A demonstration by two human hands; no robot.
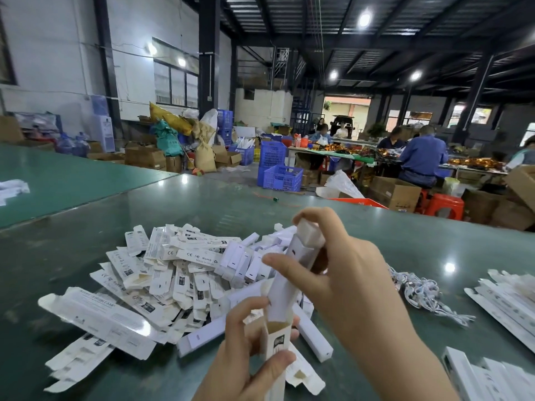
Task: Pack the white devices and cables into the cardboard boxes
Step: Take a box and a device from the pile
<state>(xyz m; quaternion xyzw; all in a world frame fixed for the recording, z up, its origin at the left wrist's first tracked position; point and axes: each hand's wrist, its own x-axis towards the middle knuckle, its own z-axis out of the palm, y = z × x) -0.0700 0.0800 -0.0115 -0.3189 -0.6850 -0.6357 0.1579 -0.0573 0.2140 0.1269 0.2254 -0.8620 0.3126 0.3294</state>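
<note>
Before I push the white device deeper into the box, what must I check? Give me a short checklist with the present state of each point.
1. Left hand grips the box: ok.
2. Right hand holds the white device: ok.
3. Box mouth open, flap aside: ok.
4. Device's lower end already inside the mouth: ok.
5. Cable packed in this box: cannot tell; a cable bundle lies on the table.
6. Box bottom closed: cannot tell, out of view.

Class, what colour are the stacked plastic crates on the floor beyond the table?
Blue crates, clearest in the head view.
</note>
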